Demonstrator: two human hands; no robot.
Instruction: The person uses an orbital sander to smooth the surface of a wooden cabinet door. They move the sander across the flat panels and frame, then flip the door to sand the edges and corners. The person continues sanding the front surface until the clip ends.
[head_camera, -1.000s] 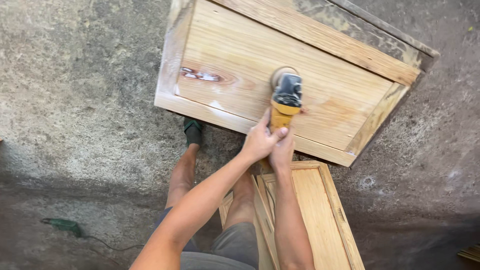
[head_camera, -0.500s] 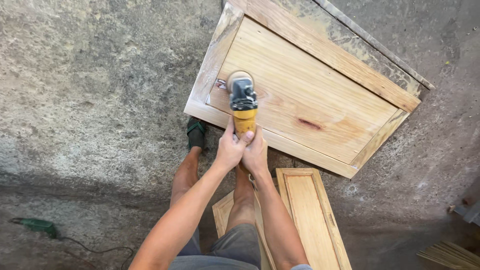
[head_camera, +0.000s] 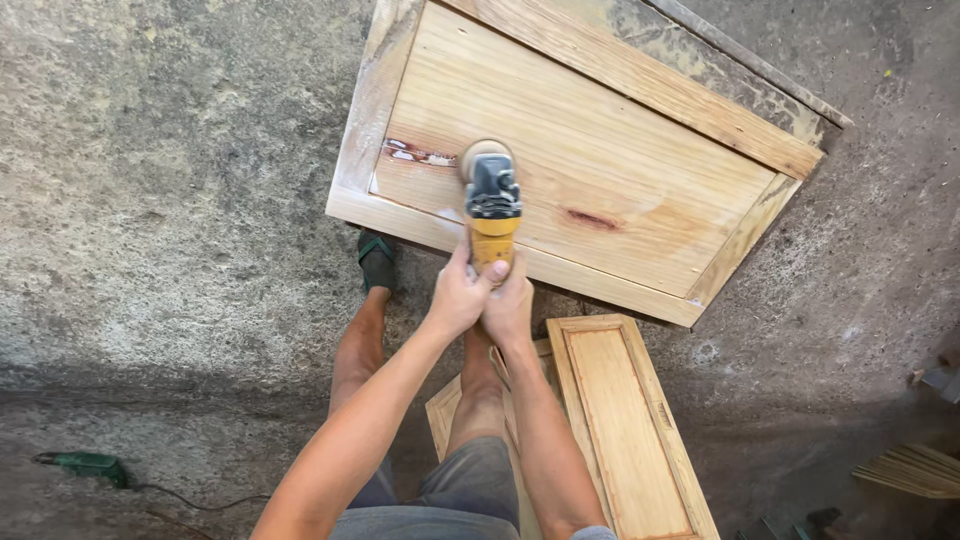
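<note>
Both hands, left (head_camera: 458, 296) and right (head_camera: 510, 305), stayed clamped on the sander (head_camera: 490, 205); its disc had shifted toward the red patch (head_camera: 418, 154) on the panel (head_camera: 620, 150), so sanding was ongoing.

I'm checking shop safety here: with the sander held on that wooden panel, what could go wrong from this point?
1. The left hand and right hand both grip the rear of the yellow sander with bare skin; a slip could bring fingers towards the disc.
2. The foot in an open sandal stands right by the wooden panel, so a dropped tool might hit it.
3. The smaller panel lies by the legs, a likely trip hazard.
</note>
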